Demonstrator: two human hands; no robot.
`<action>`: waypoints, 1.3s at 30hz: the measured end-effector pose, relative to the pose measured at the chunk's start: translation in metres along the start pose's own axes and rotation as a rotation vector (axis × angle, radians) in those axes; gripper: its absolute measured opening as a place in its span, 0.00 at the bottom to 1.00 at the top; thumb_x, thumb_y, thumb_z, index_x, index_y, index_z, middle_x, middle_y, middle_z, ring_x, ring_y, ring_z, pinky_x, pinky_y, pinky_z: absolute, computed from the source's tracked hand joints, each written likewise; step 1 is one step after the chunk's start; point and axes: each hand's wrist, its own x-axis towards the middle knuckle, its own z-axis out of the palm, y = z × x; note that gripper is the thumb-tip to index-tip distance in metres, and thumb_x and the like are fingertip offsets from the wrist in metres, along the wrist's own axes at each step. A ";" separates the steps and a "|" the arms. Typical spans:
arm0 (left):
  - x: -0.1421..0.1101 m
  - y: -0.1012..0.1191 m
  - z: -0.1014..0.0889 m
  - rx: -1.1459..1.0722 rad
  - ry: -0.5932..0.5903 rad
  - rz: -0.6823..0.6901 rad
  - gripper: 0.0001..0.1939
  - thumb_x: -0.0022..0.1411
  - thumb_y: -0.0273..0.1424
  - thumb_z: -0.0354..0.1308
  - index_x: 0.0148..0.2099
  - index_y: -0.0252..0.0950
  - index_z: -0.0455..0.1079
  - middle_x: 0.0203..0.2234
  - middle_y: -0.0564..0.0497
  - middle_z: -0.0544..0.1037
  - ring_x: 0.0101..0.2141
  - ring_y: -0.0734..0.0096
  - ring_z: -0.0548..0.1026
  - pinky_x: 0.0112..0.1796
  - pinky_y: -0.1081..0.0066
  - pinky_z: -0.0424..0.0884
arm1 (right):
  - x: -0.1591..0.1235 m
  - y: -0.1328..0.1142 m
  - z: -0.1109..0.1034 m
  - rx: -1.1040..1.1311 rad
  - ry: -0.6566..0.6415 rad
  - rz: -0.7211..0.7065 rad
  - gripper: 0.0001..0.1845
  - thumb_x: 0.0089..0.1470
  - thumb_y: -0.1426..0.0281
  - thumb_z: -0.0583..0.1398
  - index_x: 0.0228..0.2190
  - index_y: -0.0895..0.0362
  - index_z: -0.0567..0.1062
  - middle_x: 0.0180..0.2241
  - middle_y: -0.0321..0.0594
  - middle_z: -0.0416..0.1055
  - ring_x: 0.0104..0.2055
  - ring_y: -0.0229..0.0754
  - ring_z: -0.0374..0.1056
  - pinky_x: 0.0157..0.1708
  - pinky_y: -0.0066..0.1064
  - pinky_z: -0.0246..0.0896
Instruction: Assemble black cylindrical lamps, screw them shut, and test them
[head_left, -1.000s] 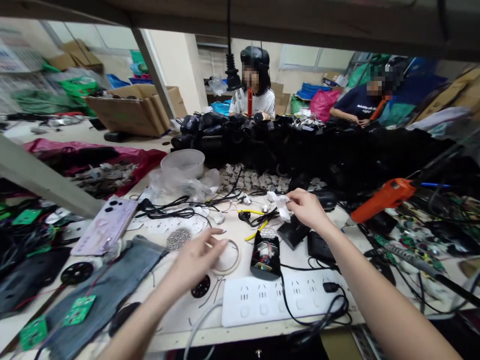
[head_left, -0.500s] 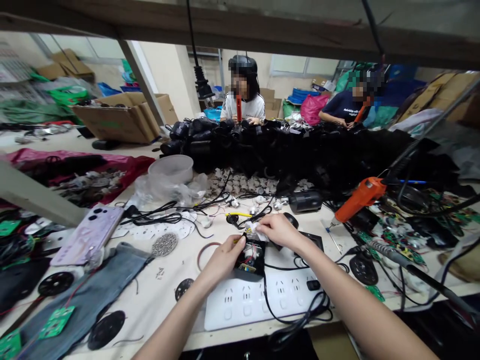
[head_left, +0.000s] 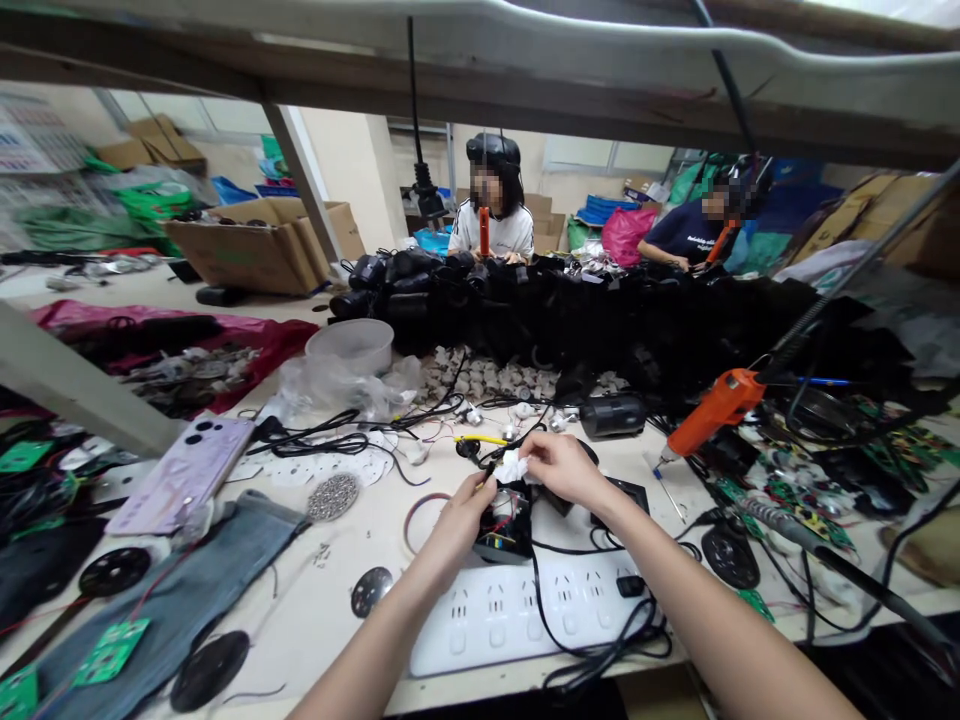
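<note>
My left hand (head_left: 469,505) is closed on the left side of an open black plastic housing (head_left: 504,545), which has small wired parts inside. A small white plastic part (head_left: 511,467) is pinched between the fingers of my right hand (head_left: 562,468), over the housing's far edge. Fine details between the fingertips are too small to tell. Just behind the hands lies a yellow-sleeved cable (head_left: 480,439). A white power strip (head_left: 465,640) lies in front of the housing, with a black cord across it.
An orange electric screwdriver (head_left: 716,412) hangs at the right, near green circuit boards (head_left: 817,510). Black housings (head_left: 600,300) are heaped behind white plastic parts (head_left: 487,378). A dish of screws (head_left: 333,497) and a phone (head_left: 184,475) lie left. Two people work across the table.
My right hand has shifted slightly with the white part, which now shows more plainly above the housing. The left hand still grips the housing. The whole view has moved slightly.
</note>
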 end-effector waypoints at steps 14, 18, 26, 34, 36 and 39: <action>-0.038 0.020 0.013 -0.721 -0.026 -0.274 0.24 0.66 0.45 0.50 0.53 0.29 0.69 0.37 0.40 0.81 0.35 0.58 0.80 0.37 0.64 0.75 | -0.003 -0.041 -0.008 0.034 0.090 -0.047 0.06 0.46 0.74 0.65 0.26 0.56 0.72 0.26 0.32 0.72 0.29 0.37 0.66 0.30 0.26 0.56; -0.041 0.022 0.010 -0.714 -0.019 -0.279 0.23 0.67 0.44 0.50 0.52 0.30 0.69 0.36 0.42 0.81 0.32 0.59 0.80 0.35 0.65 0.75 | -0.006 -0.050 -0.012 -0.146 0.033 -0.332 0.07 0.52 0.79 0.60 0.31 0.56 0.72 0.31 0.36 0.72 0.34 0.38 0.66 0.35 0.27 0.58; -0.043 0.021 0.010 -0.634 -0.069 -0.294 0.25 0.64 0.46 0.54 0.54 0.32 0.69 0.36 0.43 0.81 0.34 0.59 0.79 0.35 0.66 0.74 | 0.000 -0.072 -0.013 -0.537 -0.187 -0.526 0.07 0.54 0.81 0.57 0.29 0.58 0.70 0.31 0.39 0.68 0.31 0.38 0.63 0.29 0.28 0.54; -0.043 0.015 0.005 -0.601 -0.033 -0.251 0.24 0.61 0.45 0.58 0.52 0.35 0.70 0.37 0.46 0.81 0.35 0.62 0.79 0.35 0.69 0.73 | 0.004 -0.074 -0.007 -0.666 -0.288 -0.503 0.08 0.55 0.82 0.54 0.33 0.58 0.69 0.31 0.40 0.70 0.29 0.39 0.64 0.28 0.29 0.51; -0.042 0.015 0.004 -0.614 -0.026 -0.274 0.22 0.61 0.45 0.58 0.50 0.34 0.71 0.35 0.46 0.81 0.34 0.62 0.79 0.34 0.69 0.74 | 0.002 -0.071 -0.006 -0.637 -0.280 -0.512 0.09 0.55 0.82 0.54 0.33 0.57 0.68 0.31 0.39 0.69 0.29 0.39 0.63 0.27 0.28 0.51; -0.041 0.018 0.001 -0.668 -0.033 -0.301 0.21 0.62 0.44 0.57 0.48 0.31 0.72 0.33 0.44 0.81 0.32 0.62 0.79 0.33 0.67 0.75 | -0.001 -0.065 -0.008 -0.553 -0.247 -0.555 0.12 0.53 0.84 0.53 0.35 0.57 0.69 0.32 0.39 0.70 0.32 0.39 0.65 0.30 0.28 0.56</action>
